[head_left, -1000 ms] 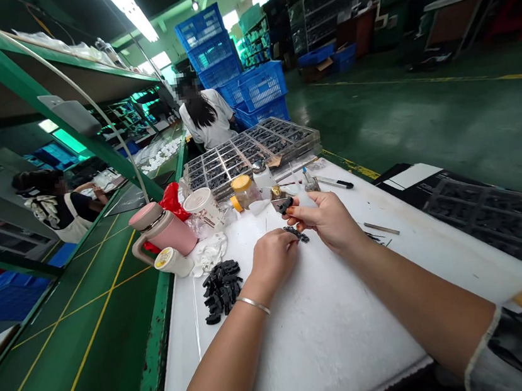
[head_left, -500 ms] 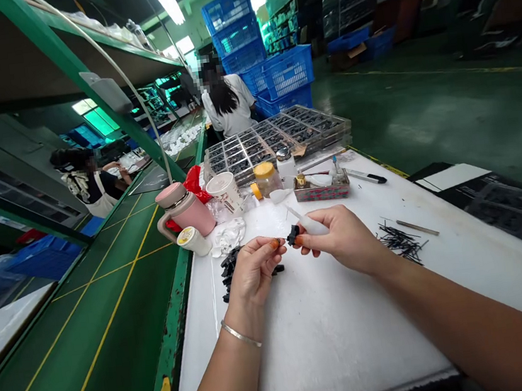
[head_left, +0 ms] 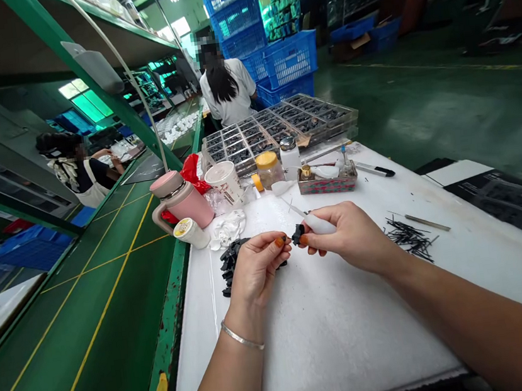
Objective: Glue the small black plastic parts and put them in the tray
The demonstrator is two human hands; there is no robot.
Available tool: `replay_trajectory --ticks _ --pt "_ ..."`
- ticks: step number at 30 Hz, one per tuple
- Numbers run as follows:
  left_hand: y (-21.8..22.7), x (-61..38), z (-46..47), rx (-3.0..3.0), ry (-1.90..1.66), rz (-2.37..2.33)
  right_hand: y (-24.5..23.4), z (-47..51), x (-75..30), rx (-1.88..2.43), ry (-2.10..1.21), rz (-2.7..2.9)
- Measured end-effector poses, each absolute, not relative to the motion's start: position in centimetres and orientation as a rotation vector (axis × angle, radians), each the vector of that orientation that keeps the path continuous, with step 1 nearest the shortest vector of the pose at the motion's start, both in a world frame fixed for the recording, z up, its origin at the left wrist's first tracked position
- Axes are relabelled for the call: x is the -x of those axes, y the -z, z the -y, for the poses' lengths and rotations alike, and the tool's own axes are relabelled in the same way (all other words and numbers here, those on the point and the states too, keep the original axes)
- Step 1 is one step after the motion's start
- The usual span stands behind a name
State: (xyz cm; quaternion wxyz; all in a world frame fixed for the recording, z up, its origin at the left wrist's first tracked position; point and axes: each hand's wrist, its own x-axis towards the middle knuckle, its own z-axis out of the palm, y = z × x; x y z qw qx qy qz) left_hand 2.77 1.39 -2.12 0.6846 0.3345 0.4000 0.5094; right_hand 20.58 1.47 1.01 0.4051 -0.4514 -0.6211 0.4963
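Note:
My left hand (head_left: 257, 265) is closed in a pinch on a tiny dark piece (head_left: 286, 239), mostly hidden by the fingertips. Just to its right, my right hand (head_left: 348, 232) grips a small black moulded part (head_left: 298, 235) between thumb and fingers. The same hand also has a white squeeze bottle (head_left: 320, 224) with a thin needle tip, lying against the fingers and pointing up and left. The two hands nearly meet above the white tabletop (head_left: 334, 326). Behind my left hand lies a pile of black parts (head_left: 231, 264), partly covered by it.
Thin black strips (head_left: 409, 239) and a metal tool (head_left: 427, 223) lie at right. Farther back stand a pink flask (head_left: 188, 204), paper cup (head_left: 225, 184), yellow-lidded jar (head_left: 270, 170), small box (head_left: 327, 183), knife (head_left: 374, 170) and compartment tray (head_left: 276, 127). Two people work beyond.
The camera view has shifted slightly, so the table items at right sit farther right. Both hands keep their holds and stay close together, with only slight movement.

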Motion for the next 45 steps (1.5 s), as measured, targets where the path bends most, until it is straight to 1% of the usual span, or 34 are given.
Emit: replay_trajectory --ticks 22,26,29,32,37,45 --pt "2.3 -2.7 -1.2 -0.834 -1.176 -0.929 -1.3 -1.4 -20.5 1.174 -1.28 1.564" --pt "2.2 -2.6 -1.2 -0.829 -1.169 -0.912 -0.9 -1.7 -20.6 1.066 -1.438 1.463" --pt "2.2 -2.7 -1.2 -0.832 -1.164 -0.896 -0.6 -2.2 -20.8 0.983 -1.643 1.259" --pt "2.2 -2.7 -1.2 -0.83 -1.163 -0.883 -0.3 -2.4 -20.9 0.955 -1.766 1.065" --pt "2.0 -2.7 -1.1 -0.832 -1.16 -0.885 0.0 -2.5 -21.1 0.901 -1.844 1.0" --pt "1.8 -2.7 -0.9 -0.827 -1.161 -0.887 0.0 -2.4 -21.1 0.91 -1.843 1.008"
